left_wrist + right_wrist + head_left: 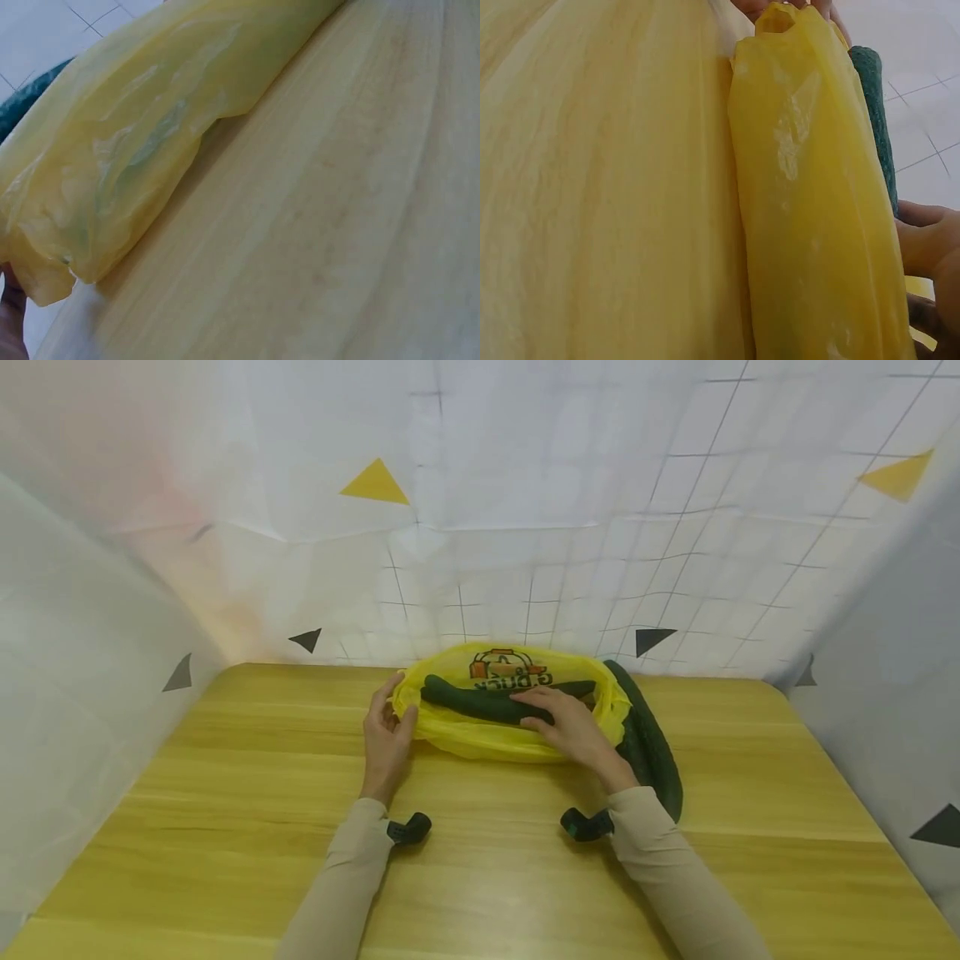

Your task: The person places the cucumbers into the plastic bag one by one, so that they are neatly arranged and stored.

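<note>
A yellow plastic bag (480, 745) with printing inside lies with its mouth spread wide at the back of the table. My left hand (387, 743) holds its left rim between thumb and fingers. Over the bag's mouth, my right hand (573, 727) grips the right end of a dark green cucumber (468, 700), which lies lengthwise within the rim. Behind that one, another cucumber (579, 688) shows partly in the bag. In the right wrist view the yellow bag (810, 187) hides most of the gripped cucumber (874, 112). The left wrist view shows mainly the bag's side (150, 142).
Right of the bag, a long cucumber (654, 743) lies on the wooden table (480, 877), with another (633, 752) beside it, partly covered by the bag and my right arm. White sheets (525, 585) with grid lines stand behind and at both sides.
</note>
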Available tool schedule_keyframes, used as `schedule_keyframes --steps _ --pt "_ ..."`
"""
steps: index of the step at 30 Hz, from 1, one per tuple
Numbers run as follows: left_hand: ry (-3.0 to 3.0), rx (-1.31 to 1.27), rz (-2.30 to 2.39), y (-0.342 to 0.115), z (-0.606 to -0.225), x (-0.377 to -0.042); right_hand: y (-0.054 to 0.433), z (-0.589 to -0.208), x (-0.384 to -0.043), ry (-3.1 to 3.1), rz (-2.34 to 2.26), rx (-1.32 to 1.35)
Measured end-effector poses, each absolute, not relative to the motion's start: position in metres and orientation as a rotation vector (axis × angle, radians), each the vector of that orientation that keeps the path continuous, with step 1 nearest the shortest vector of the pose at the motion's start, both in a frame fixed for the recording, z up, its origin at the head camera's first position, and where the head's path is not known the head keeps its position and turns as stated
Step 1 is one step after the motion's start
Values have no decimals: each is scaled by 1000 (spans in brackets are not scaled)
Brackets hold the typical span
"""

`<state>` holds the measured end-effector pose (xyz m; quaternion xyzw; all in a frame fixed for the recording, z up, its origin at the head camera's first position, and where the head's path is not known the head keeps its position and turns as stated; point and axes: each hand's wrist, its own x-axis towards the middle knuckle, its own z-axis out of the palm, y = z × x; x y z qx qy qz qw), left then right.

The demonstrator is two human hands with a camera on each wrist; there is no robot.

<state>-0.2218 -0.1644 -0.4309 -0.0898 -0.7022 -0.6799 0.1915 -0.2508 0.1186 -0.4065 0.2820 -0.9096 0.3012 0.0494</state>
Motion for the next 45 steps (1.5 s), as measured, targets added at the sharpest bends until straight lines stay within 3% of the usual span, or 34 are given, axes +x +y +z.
schedule_keyframes --steps 45 --pt "-1979 -305 -1916 -165 -433 -223 110 -420 -248 -2794 661 935"
